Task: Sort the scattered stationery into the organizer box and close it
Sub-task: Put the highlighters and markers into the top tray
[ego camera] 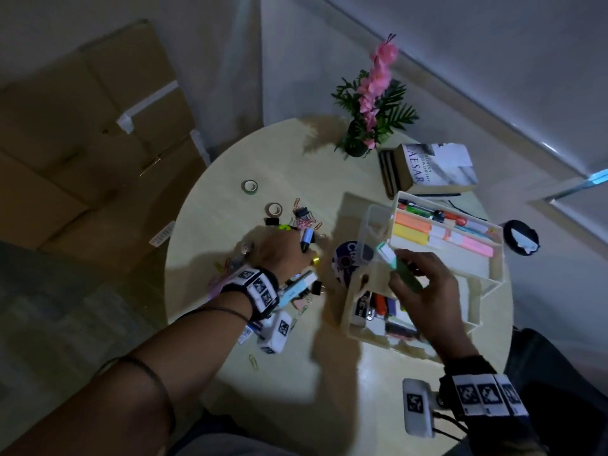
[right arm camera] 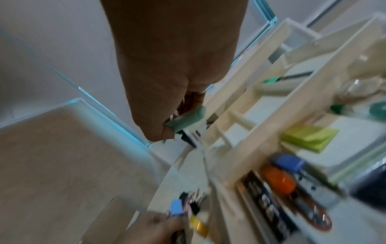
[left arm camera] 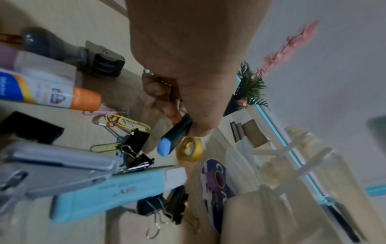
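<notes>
The cream tiered organizer box (ego camera: pixel 487 274) stands open at the table's right, with highlighters and pens in its top tray and small items in the lower one (right arm camera: pixel 277 180). My right hand (ego camera: pixel 424 278) hovers over the box and holds a green highlighter (ego camera: pixel 399 269) with a white cap, also seen as the green highlighter (right arm camera: pixel 188 119). My left hand (ego camera: pixel 279 248) is over the scattered pile and pinches a dark marker with a blue cap (ego camera: pixel 307 238), the same marker (left arm camera: pixel 173 137) seen from the wrist. A yellow tape roll (left arm camera: pixel 190 149) lies just under it.
Binder clips (left arm camera: pixel 135 143), paper clips, a glue stick (left arm camera: pixel 52 94), a light blue highlighter (left arm camera: pixel 117 189) and two tape rolls (ego camera: pixel 249 186) lie scattered left of the box. A disc (ego camera: pixel 345 258), books (ego camera: pixel 431 169) and a flower pot (ego camera: pixel 358 143) sit on the round table (ego camera: pixel 329 373).
</notes>
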